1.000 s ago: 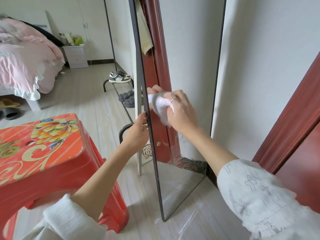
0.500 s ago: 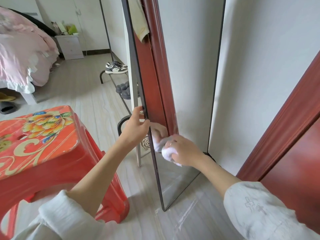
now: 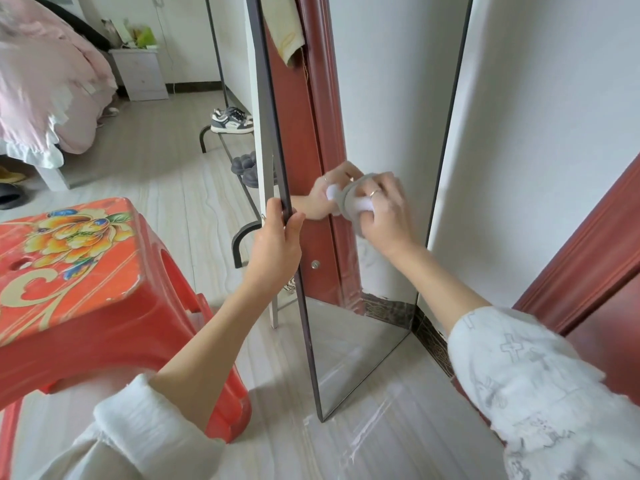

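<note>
Room: We look down into a bedroom with a pale plank floor (image 3: 156, 168) and a white wall (image 3: 554, 98) on our right.
Mirror: Our tall mirror (image 3: 391, 81), in a thin dark frame, stands upright on the floor. Its near edge faces us and its far edge meets the wall.
Cloth: We press a small bunched white and grey cloth (image 3: 356, 204) against the glass, near the mirror's left edge and well above the floor.
Right hand: Our right hand (image 3: 388, 216) has its grip clamped on the cloth, fingers curled over it. A ring (image 3: 374, 193) shows on one finger, and the hand's reflection meets it in the glass.
Left hand: Our left hand (image 3: 273, 244) has its grip clamped on the mirror's left frame edge, just beside the cloth and slightly lower.
Sleeves: Our white sleeves sit pushed up both forearms.
Door frame: We see red-brown door trim (image 3: 581, 244) to the right of the mirror.
Stool: We have a red plastic stool (image 3: 69, 271) with a painted flower top on the floor, left of the mirror and near our left arm.
Shoe rack: Beyond the mirror we see a low dark rack (image 3: 204, 136) carrying grey slippers (image 3: 246, 169) and a pair of sneakers (image 3: 231, 121).
Bed: At far left we see a bed (image 3: 41, 91) with pink bedding, and a white nightstand (image 3: 140, 74) against the far wall.
</note>
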Motion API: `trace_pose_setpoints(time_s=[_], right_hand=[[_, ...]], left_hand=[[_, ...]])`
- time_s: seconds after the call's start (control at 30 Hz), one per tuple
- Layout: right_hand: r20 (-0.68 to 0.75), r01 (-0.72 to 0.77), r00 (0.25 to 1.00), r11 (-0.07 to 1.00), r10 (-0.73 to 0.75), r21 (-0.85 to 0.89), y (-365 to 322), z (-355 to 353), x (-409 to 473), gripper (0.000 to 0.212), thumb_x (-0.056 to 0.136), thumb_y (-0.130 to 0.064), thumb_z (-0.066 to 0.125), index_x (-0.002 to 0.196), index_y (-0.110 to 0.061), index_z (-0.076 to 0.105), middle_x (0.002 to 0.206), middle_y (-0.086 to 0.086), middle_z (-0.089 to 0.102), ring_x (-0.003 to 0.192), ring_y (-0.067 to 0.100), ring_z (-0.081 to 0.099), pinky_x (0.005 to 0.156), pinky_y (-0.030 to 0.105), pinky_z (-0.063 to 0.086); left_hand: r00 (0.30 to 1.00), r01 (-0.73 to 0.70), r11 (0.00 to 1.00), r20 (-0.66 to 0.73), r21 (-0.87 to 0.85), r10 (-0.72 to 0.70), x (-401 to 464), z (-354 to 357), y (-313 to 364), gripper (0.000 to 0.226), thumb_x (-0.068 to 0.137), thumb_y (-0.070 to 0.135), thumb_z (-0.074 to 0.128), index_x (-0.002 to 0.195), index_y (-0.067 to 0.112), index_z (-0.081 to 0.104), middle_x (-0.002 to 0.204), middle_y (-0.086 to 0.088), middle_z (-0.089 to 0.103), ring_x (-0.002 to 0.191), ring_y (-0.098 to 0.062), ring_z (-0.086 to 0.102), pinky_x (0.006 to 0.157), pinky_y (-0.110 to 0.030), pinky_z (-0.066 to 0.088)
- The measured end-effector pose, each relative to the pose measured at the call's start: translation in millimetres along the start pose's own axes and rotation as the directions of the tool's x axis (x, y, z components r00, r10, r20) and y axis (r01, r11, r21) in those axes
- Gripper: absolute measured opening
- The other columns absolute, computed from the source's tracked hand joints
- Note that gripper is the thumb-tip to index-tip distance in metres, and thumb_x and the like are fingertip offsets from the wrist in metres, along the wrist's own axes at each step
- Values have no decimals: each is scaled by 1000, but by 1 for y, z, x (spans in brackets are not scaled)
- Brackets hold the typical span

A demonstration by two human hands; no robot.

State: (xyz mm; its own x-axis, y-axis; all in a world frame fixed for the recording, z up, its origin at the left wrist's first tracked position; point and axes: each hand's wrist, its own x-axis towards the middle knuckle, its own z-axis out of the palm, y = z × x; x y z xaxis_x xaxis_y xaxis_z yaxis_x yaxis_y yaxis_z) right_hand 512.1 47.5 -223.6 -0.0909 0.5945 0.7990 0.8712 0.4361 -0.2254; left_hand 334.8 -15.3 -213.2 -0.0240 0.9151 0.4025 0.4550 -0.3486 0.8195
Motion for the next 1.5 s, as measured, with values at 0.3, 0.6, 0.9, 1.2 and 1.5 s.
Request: trace_pose_setpoints(time_s=[0.3, 0.6, 0.9, 1.2, 1.5], right_hand=[[373, -99, 926, 992, 65, 74, 12, 45, -127, 18, 66, 11, 66, 80, 0, 64, 87, 16, 56, 79, 32, 57, 64, 35, 54], [373, -387, 875, 909, 309, 154, 18, -6, -67, 26, 77, 3, 54, 102, -1, 60, 105, 14, 53, 95, 30, 55, 78, 28, 40], [36, -195, 979, 885, 198, 423, -47, -39, 61, 31, 68, -5, 49, 97, -3, 60, 96, -1, 47, 83, 6, 48, 73, 2, 35], [58, -58, 997, 932, 40, 357, -79, -27, 41, 30, 66, -1, 50, 90, -7, 67, 93, -4, 47, 96, 22, 55, 80, 19, 38], [154, 69, 981, 955, -118, 289, -68, 19, -60, 19, 77, -5, 53, 89, -2, 67, 93, 14, 57, 90, 31, 55, 75, 36, 52]], left_hand=[[997, -31, 999, -75, 13, 32, 0, 8, -6, 16, 99, 23, 35, 90, 11, 31, 64, 6, 38, 46, -5, 35, 45, -19, 28], [1000, -24, 999, -15, -27, 24, -1, 1, -3, 32, 99, 19, 35, 71, 26, 23, 63, 6, 27, 46, -2, 30, 46, -17, 27], [985, 85, 986, 162, -140, -62, 1, -16, -3, 27, 99, 25, 35, 79, 7, 34, 70, -3, 29, 66, -17, 33, 66, -33, 43], [920, 277, 890, 366, -362, -138, 6, -35, 1, 34, 101, 33, 26, 100, 31, 61, 100, 12, 68, 86, -7, 69, 80, -21, 52], [943, 259, 910, 287, -324, -167, 2, -31, 2, 32, 101, 31, 27, 90, 21, 55, 90, 9, 64, 79, -5, 65, 82, -22, 52]])
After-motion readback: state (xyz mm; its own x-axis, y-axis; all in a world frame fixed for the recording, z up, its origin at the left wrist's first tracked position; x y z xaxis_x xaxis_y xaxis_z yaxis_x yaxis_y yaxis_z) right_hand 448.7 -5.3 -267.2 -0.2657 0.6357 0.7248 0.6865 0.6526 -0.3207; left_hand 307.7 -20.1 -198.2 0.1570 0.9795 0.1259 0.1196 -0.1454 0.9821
